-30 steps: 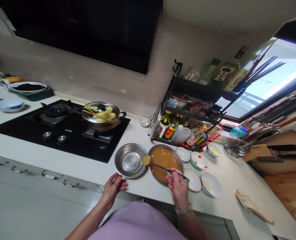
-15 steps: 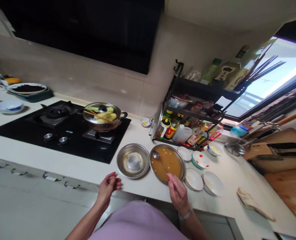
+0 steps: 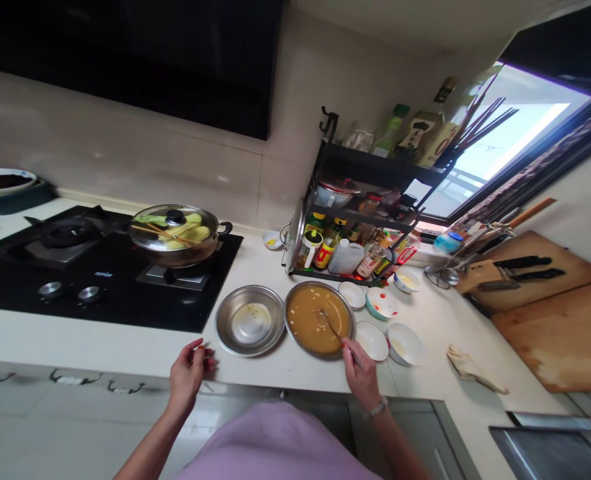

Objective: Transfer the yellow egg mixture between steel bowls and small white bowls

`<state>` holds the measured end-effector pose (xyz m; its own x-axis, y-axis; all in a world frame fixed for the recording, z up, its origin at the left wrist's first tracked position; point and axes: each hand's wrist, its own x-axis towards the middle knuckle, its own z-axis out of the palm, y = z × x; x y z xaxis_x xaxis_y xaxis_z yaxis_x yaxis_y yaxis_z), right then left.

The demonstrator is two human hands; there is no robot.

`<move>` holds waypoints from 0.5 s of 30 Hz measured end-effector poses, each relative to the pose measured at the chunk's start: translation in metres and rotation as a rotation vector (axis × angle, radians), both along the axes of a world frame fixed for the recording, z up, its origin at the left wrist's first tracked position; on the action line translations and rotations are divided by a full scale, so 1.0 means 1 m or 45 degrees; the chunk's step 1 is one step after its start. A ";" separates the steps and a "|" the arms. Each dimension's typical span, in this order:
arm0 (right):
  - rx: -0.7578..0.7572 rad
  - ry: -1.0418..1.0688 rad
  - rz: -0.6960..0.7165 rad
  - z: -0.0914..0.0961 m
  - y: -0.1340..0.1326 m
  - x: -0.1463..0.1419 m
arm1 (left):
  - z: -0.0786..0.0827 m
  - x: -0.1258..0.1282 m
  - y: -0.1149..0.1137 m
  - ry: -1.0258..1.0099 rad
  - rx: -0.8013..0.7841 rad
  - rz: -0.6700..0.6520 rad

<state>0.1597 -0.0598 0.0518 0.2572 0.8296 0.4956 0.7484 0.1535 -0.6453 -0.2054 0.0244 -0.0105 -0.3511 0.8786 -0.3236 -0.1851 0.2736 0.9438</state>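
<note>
My right hand [image 3: 361, 375] grips the handle of a metal spoon [image 3: 331, 326], whose bowl is dipped in brown liquid with pale bits. The liquid fills a round steel basin [image 3: 288, 329] close to the counter's front edge. Touching it on the left is a second steel basin [image 3: 221, 327], with only a little wet residue on its bottom. My left hand [image 3: 189, 370] hovers by the counter edge, left of that second basin. Its fingers are loosely curled and apart, with nothing in them.
A lidded pan [image 3: 195, 248] of greenish-yellow food, chopsticks across it, stands on the black hob [image 3: 125, 313]. Several small bowls [image 3: 406, 345] sit right of the basins. Behind them rises a black rack [image 3: 335, 160] of bottles. A knife block [image 3: 480, 275], boards and a cloth [image 3: 472, 370] are farther right.
The spoon's bowl has gone from above the basin's left side down into the liquid nearer its middle. The view has turned right. My left hand stays loosely curled.
</note>
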 end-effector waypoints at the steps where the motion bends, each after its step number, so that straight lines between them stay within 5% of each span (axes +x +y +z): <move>1: -0.021 0.071 -0.055 -0.001 -0.002 0.002 | 0.000 0.002 0.000 -0.005 0.000 -0.015; 9: -0.183 0.772 -0.394 0.004 -0.005 0.012 | 0.007 0.017 -0.005 -0.035 -0.010 -0.008; 15: -0.094 0.659 -0.276 0.002 -0.002 0.032 | -0.001 0.021 -0.006 -0.025 -0.032 0.030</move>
<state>0.1914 -0.0617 0.0536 0.6196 0.7585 0.2019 0.3408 -0.0282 -0.9397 -0.1846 0.0179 -0.0112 -0.3647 0.8618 -0.3527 -0.2103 0.2928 0.9328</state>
